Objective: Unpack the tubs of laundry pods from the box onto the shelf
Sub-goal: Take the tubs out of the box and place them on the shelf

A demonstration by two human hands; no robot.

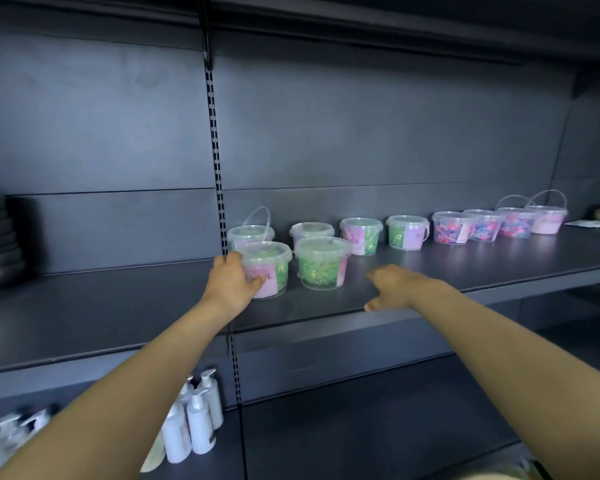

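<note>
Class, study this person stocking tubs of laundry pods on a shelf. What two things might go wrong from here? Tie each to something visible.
1. The left hand grips the front-left green tub, which stands just before the handled tub; pushed back, it may knock that one.
2. The right hand hovers open beside the second front tub; a careless sweep might nudge it off the shelf.

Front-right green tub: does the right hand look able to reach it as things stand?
Probably yes. The right hand is open just right of the front-right green tub, with only bare shelf between them. The left hand grips the front-left green tub, out of the way.
</note>
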